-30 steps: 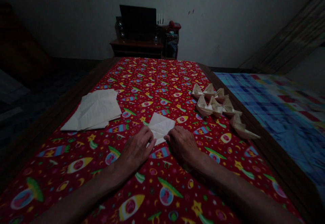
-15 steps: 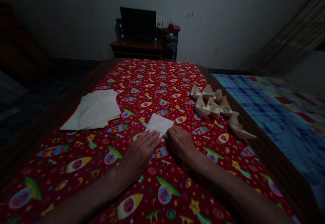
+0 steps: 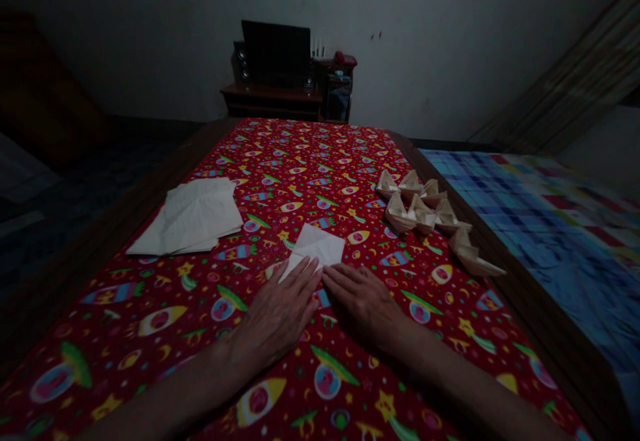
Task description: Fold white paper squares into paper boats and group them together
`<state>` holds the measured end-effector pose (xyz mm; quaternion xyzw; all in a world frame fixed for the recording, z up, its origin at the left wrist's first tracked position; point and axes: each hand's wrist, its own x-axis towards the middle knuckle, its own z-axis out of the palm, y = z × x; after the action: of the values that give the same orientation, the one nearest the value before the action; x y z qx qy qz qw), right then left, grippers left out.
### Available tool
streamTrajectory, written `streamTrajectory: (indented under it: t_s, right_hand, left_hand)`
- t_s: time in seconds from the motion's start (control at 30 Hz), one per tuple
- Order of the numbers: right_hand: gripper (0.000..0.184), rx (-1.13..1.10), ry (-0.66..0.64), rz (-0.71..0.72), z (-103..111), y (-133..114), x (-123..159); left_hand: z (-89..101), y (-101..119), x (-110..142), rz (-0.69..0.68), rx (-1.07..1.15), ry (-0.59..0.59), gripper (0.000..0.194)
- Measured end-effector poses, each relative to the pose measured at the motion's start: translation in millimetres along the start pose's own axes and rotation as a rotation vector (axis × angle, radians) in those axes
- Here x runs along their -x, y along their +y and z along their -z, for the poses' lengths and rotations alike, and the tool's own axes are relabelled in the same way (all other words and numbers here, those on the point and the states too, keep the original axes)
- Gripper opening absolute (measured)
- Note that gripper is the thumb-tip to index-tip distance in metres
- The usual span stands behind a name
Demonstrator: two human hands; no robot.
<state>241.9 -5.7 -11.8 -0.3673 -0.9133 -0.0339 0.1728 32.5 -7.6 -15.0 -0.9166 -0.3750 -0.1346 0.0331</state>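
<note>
A small folded sheet of white paper (image 3: 320, 244) lies on the red patterned cloth in front of me, with crease lines across it. My left hand (image 3: 280, 308) rests flat over its lower left part, fingers stretched out and pressing on the paper. At the paper's lower right edge, my right hand (image 3: 363, 301) lies with its fingers extended and the fingertips touching the paper. The near corner is partly hidden under the fingers.
A stack of loose paper sheets (image 3: 193, 218) lies to the left. Several folded paper boats (image 3: 425, 211) stand at the right edge of the cloth (image 3: 325, 148). Beyond the table are a monitor (image 3: 277, 53) on a desk and, to the right, a plaid-covered surface (image 3: 530, 214).
My left hand has gone from pinching the paper's left edge to lying flat across its lower left part. The right hand's fingers have straightened along the lower right edge.
</note>
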Motion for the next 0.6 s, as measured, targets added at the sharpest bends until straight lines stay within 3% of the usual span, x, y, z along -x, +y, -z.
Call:
streamTrajectory:
  t_s: [0.13,0.3,0.4,0.53,0.6]
  right_hand:
    - [0.049,0.006,-0.113,0.025,5.4,1.0,13.2]
    - [0.051,0.02,-0.086,-0.013,5.2,2.1,23.3]
    - [0.05,-0.009,-0.038,-0.01,3.9,2.1,22.3]
    - [0.03,-0.152,0.062,-0.029,1.7,20.2,6.8]
    - [0.026,-0.131,0.181,-0.139,1.0,35.0,-6.2]
  left_hand:
    - [3.4,-2.4,2.4,0.01,-0.026,-0.013,0.043]
    - [4.4,-9.5,11.7,0.01,-0.046,-0.02,0.042]
    - [1.9,-13.6,15.4,0.001,-0.056,0.014,0.04]
    - [5.0,-16.7,8.9,-0.035,-0.038,0.041,0.033]
    - [10.1,-17.1,2.8,-0.057,-0.02,0.03,0.03]
